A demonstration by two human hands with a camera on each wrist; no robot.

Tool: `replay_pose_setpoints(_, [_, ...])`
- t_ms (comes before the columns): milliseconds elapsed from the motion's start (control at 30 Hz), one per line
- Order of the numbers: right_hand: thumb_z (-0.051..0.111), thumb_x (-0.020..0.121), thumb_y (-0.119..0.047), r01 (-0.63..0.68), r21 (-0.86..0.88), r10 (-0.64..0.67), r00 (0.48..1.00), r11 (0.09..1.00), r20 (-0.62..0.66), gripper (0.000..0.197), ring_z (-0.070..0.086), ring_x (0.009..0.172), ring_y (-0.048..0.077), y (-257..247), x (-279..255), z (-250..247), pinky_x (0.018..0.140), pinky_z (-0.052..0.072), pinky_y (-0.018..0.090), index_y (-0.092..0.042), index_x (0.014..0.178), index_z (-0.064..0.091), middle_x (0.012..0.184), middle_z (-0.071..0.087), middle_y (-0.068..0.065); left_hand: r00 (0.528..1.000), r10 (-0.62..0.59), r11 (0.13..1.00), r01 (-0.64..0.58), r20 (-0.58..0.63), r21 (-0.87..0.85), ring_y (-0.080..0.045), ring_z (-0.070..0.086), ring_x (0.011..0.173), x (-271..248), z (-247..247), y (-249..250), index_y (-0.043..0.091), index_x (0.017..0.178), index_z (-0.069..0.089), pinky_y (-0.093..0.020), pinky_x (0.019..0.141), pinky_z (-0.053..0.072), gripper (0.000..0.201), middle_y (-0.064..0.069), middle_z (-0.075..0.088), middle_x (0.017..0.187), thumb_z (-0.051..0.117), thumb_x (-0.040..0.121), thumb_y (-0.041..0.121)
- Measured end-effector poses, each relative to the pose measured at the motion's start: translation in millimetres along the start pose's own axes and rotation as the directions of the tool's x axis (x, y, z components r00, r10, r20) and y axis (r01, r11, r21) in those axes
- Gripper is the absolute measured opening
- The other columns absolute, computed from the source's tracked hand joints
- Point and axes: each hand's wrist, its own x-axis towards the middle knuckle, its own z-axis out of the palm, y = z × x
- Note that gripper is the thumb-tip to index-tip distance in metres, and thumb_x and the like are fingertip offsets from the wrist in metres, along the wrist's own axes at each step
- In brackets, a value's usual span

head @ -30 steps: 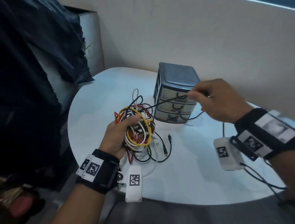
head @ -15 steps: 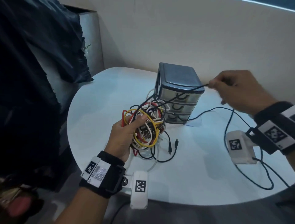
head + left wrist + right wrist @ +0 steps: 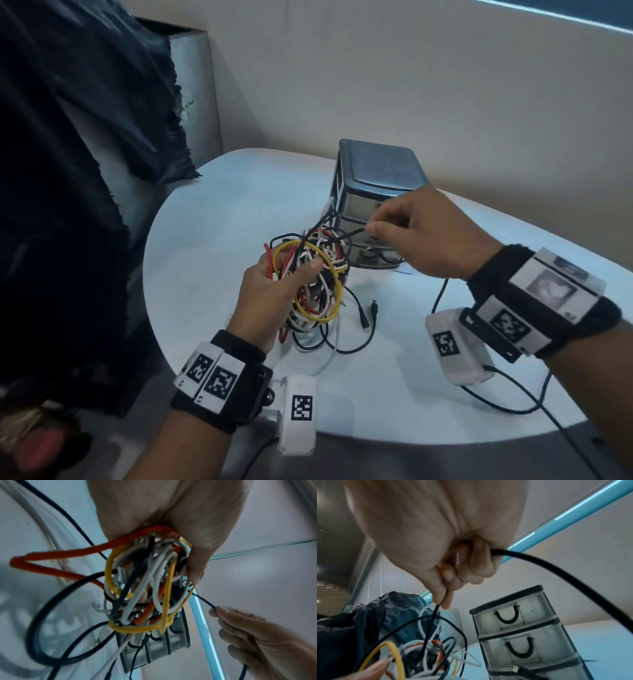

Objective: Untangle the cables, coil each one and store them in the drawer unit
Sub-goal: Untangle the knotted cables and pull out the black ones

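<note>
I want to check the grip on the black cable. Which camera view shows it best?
The right wrist view: the right hand pinches the black cable at its fingertips, close up. The head view shows it small; the left wrist view shows it at the frame's edge.

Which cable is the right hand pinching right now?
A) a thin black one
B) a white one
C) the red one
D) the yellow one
A. The right hand pinches a thin black cable that runs down into the tangled bundle, which the left hand grips; the yellow, red and white cables stay in that bundle.
</note>
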Motion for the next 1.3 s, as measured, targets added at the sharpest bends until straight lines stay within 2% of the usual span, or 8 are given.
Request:
replay_pose_setpoints(133, [0.065,0.093,-0.024,-0.049,0.047,0.059,0.970,0.998,-0.234,0.017,0.049,0.044,-0.004,18,-2,-32,0.045,0.032,0.006,-0.015,0.081,0.074,0.047,0.055,-0.016,0.999,0.048,0.998,-0.048,-0.017,0.040,-0.023,0.075,0.090,2,-2,3,0.012,0.102,0.073,-0.036,0.078,0.057,0.017,-0.006,0.078,0.094,0.075,0.085,0.014])
replay_pose_setpoints(267, [0.068,0.092,-0.025,-0.024,0.089,0.057,0.917,0.996,-0.394,0.015,0.048,0.048,0.002,31,-10,-44,0.049,0.034,0.007,-0.015,0.083,0.075,0.065,0.066,-0.002,0.998,0.058,0.998,-0.059,0.035,0.021,-0.016,0.074,0.082,-3,6,5,0.019,0.087,0.075,-0.029,0.074,0.054,0.009,0.001,0.077,0.086,0.071,0.089,0.012])
replay_pose_setpoints(433, [0.071,0.088,-0.029,-0.107,0.180,0.124,0.989,0.978,-0.085,0.012,0.064,0.063,0.006,25,-23,-33,0.066,0.050,0.027,-0.025,0.077,0.073,0.070,0.071,-0.005,0.938,0.330,0.882,-0.346,0.104,0.322,-0.006,0.071,0.094,-13,13,-2,0.042,0.110,0.064,-0.020,0.085,0.053,0.048,0.006,0.072,0.112,0.082,0.080,0.010])
replay_pose_setpoints(500, [0.071,0.086,-0.033,-0.082,0.155,0.106,0.983,0.984,-0.152,0.010,0.064,0.069,0.002,23,-22,-27,0.067,0.049,0.019,-0.027,0.079,0.073,0.075,0.071,-0.010,0.876,0.461,0.777,-0.474,0.138,0.414,-0.008,0.069,0.097,-13,15,-2,0.050,0.093,0.068,-0.019,0.086,0.053,0.044,0.008,0.057,0.133,0.084,0.077,0.012])
replay_pose_setpoints(700, [0.069,0.090,-0.032,0.098,0.100,-0.060,0.941,0.990,-0.332,0.011,0.063,0.072,-0.002,-14,0,-12,0.061,0.042,0.005,-0.028,0.081,0.074,0.074,0.066,-0.022,0.797,0.576,0.634,-0.575,0.181,0.518,0.000,0.067,0.091,-17,22,-1,0.022,0.091,0.078,-0.016,0.085,0.052,0.020,0.008,0.044,0.136,0.085,0.075,0.012])
replay_pose_setpoints(900, [0.070,0.082,-0.036,0.088,-0.176,-0.067,0.990,0.981,0.121,0.018,0.065,0.072,0.010,-39,19,5,0.069,0.056,0.033,-0.024,0.069,0.073,0.073,0.070,-0.007,0.732,0.601,0.547,-0.669,0.319,0.504,-0.006,0.063,0.113,-21,23,1,0.020,0.091,0.079,-0.031,0.083,0.056,0.019,0.005,0.046,0.150,0.083,0.073,0.014])
replay_pose_setpoints(1133, [0.062,0.095,-0.026,0.013,-0.067,-0.015,0.999,0.998,-0.032,0.022,0.058,0.067,0.007,-27,27,4,0.056,0.039,0.021,-0.017,0.076,0.069,0.072,0.064,-0.009,0.674,0.700,0.435,-0.666,0.237,0.606,-0.014,0.068,0.100,-21,27,-2,0.014,0.093,0.079,-0.034,0.075,0.056,0.025,0.004,0.071,0.118,0.079,0.069,0.006])
replay_pose_setpoints(1300, [0.053,0.099,-0.020,-0.018,-0.017,0.015,0.984,1.000,-0.175,0.021,0.053,0.064,0.006,-19,27,7,0.056,0.038,0.022,-0.015,0.080,0.060,0.073,0.061,-0.005,0.721,0.680,0.450,-0.556,0.135,0.699,-0.022,0.063,0.100,-20,20,3,0.021,0.101,0.072,-0.044,0.079,0.055,0.031,0.004,0.053,0.128,0.076,0.070,0.024])
